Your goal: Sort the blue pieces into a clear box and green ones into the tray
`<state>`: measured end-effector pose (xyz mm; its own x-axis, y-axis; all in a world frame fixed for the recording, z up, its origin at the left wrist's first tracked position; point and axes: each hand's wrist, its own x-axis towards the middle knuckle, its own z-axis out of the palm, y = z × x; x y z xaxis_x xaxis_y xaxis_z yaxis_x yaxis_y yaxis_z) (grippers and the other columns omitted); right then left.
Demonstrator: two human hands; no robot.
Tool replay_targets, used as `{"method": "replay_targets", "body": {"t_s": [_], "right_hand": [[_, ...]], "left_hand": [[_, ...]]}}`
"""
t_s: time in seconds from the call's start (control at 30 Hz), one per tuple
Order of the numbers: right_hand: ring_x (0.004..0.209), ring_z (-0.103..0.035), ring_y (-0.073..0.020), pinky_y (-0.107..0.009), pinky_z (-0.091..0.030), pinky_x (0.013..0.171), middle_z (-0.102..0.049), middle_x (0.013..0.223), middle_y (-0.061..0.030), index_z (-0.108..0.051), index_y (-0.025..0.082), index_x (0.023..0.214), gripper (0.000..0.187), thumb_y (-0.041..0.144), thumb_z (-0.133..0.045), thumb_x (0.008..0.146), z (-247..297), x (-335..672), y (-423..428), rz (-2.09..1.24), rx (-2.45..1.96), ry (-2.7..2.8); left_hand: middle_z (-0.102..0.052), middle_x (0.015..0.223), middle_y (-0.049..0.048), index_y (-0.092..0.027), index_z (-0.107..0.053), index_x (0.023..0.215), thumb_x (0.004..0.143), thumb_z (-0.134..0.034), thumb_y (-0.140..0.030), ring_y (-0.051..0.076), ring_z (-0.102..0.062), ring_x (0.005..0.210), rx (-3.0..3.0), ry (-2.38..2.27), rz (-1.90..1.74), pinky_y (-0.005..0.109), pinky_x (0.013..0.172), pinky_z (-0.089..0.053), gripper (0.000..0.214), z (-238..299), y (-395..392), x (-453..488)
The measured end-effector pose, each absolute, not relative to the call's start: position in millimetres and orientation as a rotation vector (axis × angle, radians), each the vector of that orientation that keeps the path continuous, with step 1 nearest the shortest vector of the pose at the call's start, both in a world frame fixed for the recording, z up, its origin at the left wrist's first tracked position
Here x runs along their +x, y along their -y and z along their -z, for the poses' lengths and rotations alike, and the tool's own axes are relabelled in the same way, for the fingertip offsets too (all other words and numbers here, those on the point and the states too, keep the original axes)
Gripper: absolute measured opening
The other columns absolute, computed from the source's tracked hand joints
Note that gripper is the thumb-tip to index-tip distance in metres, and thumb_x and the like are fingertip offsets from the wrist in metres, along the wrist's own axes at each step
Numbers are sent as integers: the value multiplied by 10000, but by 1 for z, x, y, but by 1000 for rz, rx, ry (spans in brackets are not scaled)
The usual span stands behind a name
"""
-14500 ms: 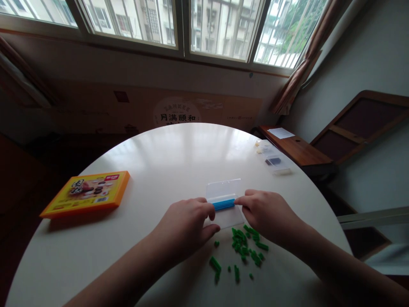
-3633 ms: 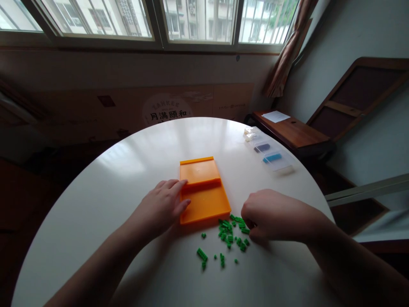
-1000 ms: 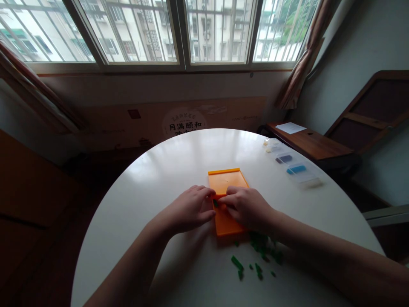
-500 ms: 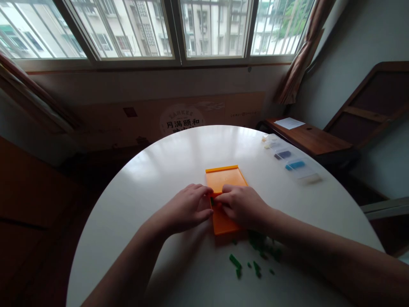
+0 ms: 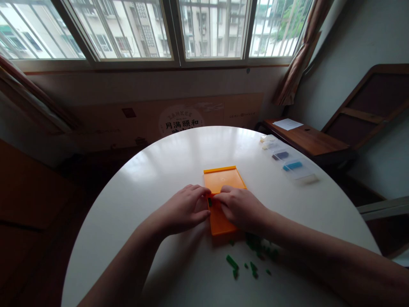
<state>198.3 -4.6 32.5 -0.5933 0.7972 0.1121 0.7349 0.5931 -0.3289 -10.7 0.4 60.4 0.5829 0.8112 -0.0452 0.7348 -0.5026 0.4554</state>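
An orange plastic box lies open on the white table, its lid folded back toward the window. My left hand holds the box by its left edge, fingers at the hinge corner and thumb lower down. Inside the box, by that edge, sits a small dark green piece. My right hand reaches over the box from the right. Its fingers are closed near the hinge, and whatever is between them is hidden. Several loose green pieces are scattered in front of the box, some in shadow under my right forearm.
On the right of the round white table lies a clear plastic strip of packets, holding a blue piece and a dark one. Beyond the table edge stands a wooden desk with a paper on it.
The view has shifted slightly, so everything sits a little further left. Both hands keep nearly the same place at the box.
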Motion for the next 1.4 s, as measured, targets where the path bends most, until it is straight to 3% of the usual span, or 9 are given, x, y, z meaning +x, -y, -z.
{"method": "replay_targets", "body": {"t_s": [0.3, 0.83, 1.13, 1.27, 1.4], "right_hand": [[720, -559, -120, -251, -405, 699, -619, 925, -30, -750, 232, 979, 242, 182, -536, 879, -30, 201, 5, -466, -1167, 2527], [758, -579, -136, -252, -399, 699, -628, 964, -40, -705, 214, 993, 230, 174, -506, 886, -32, 197, 4, -472, -1225, 2529], [804, -595, -140, -254, -416, 687, -661, 1037, -48, -708, 224, 1077, 340, 91, -499, 843, -43, 217, 7, -487, -973, 2527], [738, -561, -103, -236, -381, 637, -664, 919, 17, -718, 260, 962, 259, 124, -520, 864, -67, 234, 23, -596, -564, 2814], [728, -558, -110, -253, -373, 635, -660, 849, 22, -726, 253, 898, 155, 182, -593, 865, -79, 239, 36, -643, -488, 2928]], "left_hand": [[-633, 1173, 99, -227, -590, 1202, 812, -613, -353, 275, -572, 1111, 2388, -1248, -216, 427, 959, -479, 410, -60, 0, -11], [-634, 1168, 104, -210, -595, 1190, 820, -599, -343, 276, -568, 1118, 2403, -1238, -211, 424, 961, -471, 394, -61, 0, -9], [-630, 1220, 98, -239, -590, 1220, 817, -599, -391, 286, -556, 1149, 2394, -1244, -199, 430, 975, -460, 430, -58, -3, -10], [-621, 1230, 100, -236, -577, 1247, 814, -600, -394, 289, -553, 1159, 2360, -1278, -157, 432, 985, -460, 462, -60, -2, -9], [-611, 1248, 99, -229, -558, 1273, 808, -604, -390, 279, -553, 1161, 2354, -1275, -154, 421, 1004, -453, 494, -60, -2, -9]]}}
